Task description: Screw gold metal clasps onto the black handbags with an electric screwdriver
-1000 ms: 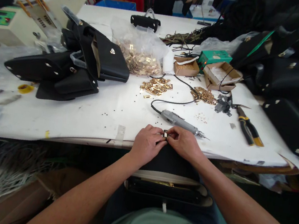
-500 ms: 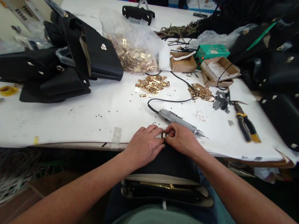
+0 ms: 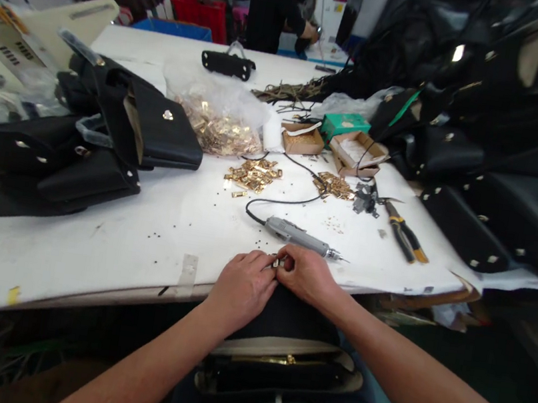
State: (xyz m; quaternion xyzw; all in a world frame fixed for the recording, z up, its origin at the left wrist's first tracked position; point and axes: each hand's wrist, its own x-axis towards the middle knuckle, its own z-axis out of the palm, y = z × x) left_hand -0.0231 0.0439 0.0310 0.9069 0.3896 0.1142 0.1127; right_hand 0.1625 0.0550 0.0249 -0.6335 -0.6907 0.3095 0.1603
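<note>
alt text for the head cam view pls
The left hand and right hand pinch a small metal fitting at the edge of a white table, above a black bag on the lap. On the table lie an electric screwdriver, loose gold fittings, pliers and black leather bags.

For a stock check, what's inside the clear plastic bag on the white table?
The clear plastic bag holds a heap of small gold-coloured metal fittings. Lower ones are covered by the pile, and glare hides their shape.
</note>
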